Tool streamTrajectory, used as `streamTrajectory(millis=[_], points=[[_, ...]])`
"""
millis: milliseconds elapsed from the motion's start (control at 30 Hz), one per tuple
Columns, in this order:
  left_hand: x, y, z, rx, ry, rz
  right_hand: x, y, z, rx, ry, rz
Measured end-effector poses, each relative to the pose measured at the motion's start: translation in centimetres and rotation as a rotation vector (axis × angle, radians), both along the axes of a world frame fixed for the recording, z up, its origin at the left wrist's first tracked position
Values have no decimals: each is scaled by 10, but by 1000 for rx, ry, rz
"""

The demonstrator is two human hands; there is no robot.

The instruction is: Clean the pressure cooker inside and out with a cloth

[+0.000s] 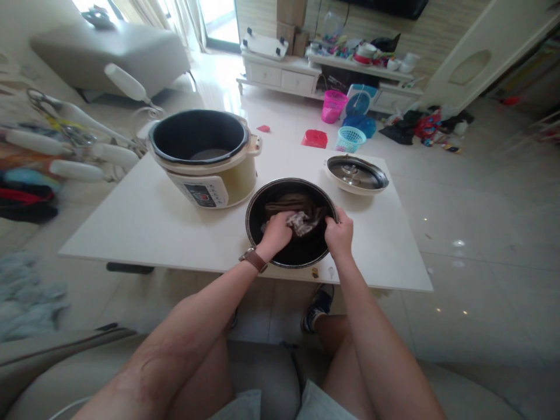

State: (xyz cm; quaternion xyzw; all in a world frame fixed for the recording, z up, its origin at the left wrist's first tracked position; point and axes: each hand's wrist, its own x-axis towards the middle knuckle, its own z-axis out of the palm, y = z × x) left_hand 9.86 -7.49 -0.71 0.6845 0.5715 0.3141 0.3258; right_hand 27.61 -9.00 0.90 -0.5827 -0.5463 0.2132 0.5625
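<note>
A dark inner pot (pixel 292 258) of an electric pressure cooker stands at the table's front edge, its mouth tipped towards me. My left hand (pixel 276 233), with a brown watch on the wrist, reaches inside it, fingers closed on a crumpled cloth (pixel 301 223) with a mottled pattern. Brown folds show behind the cloth; whether they are fabric or a reflection I cannot tell. At the right rim my right hand (pixel 340 234) grips the pot. The cream cooker body (pixel 238 182) sits behind to the left. Its round lid (pixel 356 175) lies underside up at the right.
The white table (pixel 144 233) carries these things. Blurred white-handled utensils (pixel 125 81) hang beyond its left side. Pink (pixel 334 106) and light blue baskets (pixel 350 139) stand on the floor behind. Two tiny items lie at the table's front edge, and a grey sofa (pixel 262 367) is under me.
</note>
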Motion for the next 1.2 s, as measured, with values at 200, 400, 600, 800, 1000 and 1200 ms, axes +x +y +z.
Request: streamTrajectory(millis=[200, 400, 600, 800, 1000, 1200], points=[[2, 12, 6, 96, -251, 62, -11, -3, -1, 33, -23, 2], [5, -4, 8, -114, 136, -444, -8, 1, -4, 1, -11, -92], [-12, -5, 30, -283, 408, -597, -3, 0, -5, -40, -6, -130], [-37, 7, 34, -335, 199, -554, -4, 2, -6, -40, 1, -137], [0, -10, 8, -214, -289, -571, -17, -3, -11, -32, 34, -210], [8, -16, 9, -108, -159, -504, -34, -12, -19, 37, 70, -309]])
